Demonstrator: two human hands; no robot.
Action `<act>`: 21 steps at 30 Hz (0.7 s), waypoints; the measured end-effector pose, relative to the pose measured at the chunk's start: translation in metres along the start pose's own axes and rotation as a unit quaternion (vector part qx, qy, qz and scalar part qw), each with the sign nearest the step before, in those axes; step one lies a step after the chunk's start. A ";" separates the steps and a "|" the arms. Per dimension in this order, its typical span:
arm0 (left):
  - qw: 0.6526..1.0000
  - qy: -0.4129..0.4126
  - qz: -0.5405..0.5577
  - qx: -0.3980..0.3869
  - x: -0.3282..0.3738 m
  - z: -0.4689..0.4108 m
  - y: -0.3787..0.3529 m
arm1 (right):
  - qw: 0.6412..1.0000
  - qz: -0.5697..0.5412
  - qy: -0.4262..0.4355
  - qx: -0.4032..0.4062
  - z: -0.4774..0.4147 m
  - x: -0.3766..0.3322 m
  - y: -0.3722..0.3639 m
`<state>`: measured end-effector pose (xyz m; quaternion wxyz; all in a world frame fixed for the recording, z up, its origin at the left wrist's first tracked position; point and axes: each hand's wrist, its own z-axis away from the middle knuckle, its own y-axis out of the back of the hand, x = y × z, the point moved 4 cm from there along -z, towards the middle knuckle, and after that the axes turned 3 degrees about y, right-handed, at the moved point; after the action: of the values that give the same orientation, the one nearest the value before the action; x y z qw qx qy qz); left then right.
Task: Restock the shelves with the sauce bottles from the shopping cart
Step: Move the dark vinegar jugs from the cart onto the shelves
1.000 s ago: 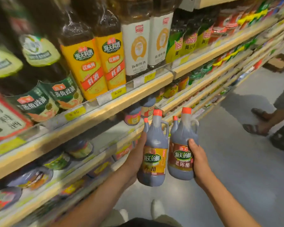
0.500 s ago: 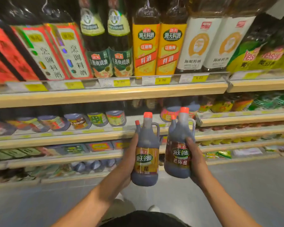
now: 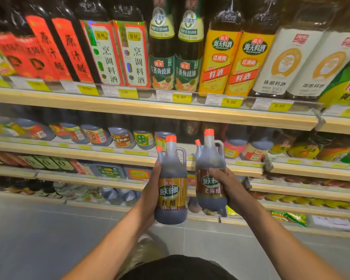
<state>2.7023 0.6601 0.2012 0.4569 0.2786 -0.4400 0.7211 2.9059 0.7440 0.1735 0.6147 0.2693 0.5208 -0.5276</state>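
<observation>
Before the shelves [image 3: 150, 111], two sauce bottles [image 3: 171, 191] [image 3: 209, 156]: left hand [image 3: 150, 196] one, right hand [image 3: 229, 188] one.

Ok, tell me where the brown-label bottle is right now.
Head view, just right of centre: the right hand grips the brown-label bottle, close beside the yellow-label bottle in the left hand.

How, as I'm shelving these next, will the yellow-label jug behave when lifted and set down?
The yellow-label jug looks full of dark liquid to the neck, so probably heavy for its size. The left hand wraps its smooth body, not the handle, so it may slip. Its broad base should likely stand steadily.
</observation>
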 end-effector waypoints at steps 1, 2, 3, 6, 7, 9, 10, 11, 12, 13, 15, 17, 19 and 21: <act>1.000 -0.008 0.011 0.001 0.002 0.001 0.001 | 1.000 0.004 0.001 -0.005 -0.007 -0.001 -0.001; 1.000 -0.012 0.020 -0.003 0.004 0.003 0.002 | 1.000 0.008 0.004 -0.010 -0.013 -0.004 -0.003; 0.999 -0.012 0.031 -0.005 0.004 0.002 0.003 | 1.000 0.011 0.010 -0.016 -0.020 -0.006 -0.004; 0.998 -0.013 0.052 0.033 0.004 0.000 0.014 | 0.999 0.035 0.020 -0.017 -0.042 -0.014 -0.006; 0.998 -0.011 0.048 0.040 0.002 -0.002 0.019 | 0.999 0.046 0.022 -0.013 -0.052 -0.017 -0.005; 0.997 -0.007 0.031 0.067 0.000 -0.001 0.028 | 0.996 0.084 0.031 0.003 -0.071 -0.024 -0.004; 0.996 -0.003 0.023 0.084 -0.001 0.001 0.032 | 0.994 0.103 0.037 0.013 -0.082 -0.027 -0.003; 0.995 0.005 0.015 0.095 -0.003 0.001 0.037 | 0.992 0.117 0.041 0.021 -0.092 -0.031 -0.002; 0.994 0.013 0.013 0.105 -0.005 0.002 0.041 | 0.991 0.128 0.041 0.025 -0.101 -0.035 -0.003; 0.993 0.015 0.013 0.115 -0.008 -0.001 0.047 | 0.989 0.138 0.040 0.027 -0.110 -0.037 -0.003; 0.992 0.008 0.023 0.125 -0.011 -0.003 0.054 | 0.985 0.164 0.031 0.046 -0.125 -0.042 -0.003; 0.989 0.001 0.040 0.145 -0.009 -0.004 0.058 | 0.978 0.194 0.012 0.075 -0.139 -0.042 0.002; 0.987 0.003 0.044 0.157 -0.008 -0.004 0.062 | 0.969 0.229 -0.009 0.090 -0.151 -0.040 0.003; 0.986 0.001 0.055 0.158 -0.007 -0.006 0.064 | 0.963 0.252 -0.026 0.089 -0.161 -0.038 0.001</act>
<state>2.6471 0.6503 0.1682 0.3672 0.3217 -0.3344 0.8061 2.8534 0.9004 0.1584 0.7146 0.4321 0.3709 -0.4063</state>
